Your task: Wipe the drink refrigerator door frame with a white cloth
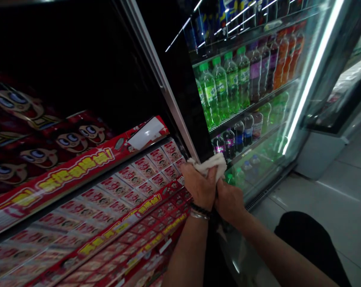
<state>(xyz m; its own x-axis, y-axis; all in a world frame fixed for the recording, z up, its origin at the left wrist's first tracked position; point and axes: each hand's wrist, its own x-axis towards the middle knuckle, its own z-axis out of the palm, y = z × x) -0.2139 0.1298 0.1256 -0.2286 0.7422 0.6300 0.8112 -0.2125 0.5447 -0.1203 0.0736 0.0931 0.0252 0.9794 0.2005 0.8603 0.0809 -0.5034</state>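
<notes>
Right, both hands bunch the white cloth against the cooler's dark frame: left hand gripping it, right hand tucked beside. Slipping sideways could knock the red cartons; green bottles glow beyond.

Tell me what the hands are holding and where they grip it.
A white cloth, bunched: the left hand grips its lower part from the left, the right hand from below, against the fridge door frame.
</notes>
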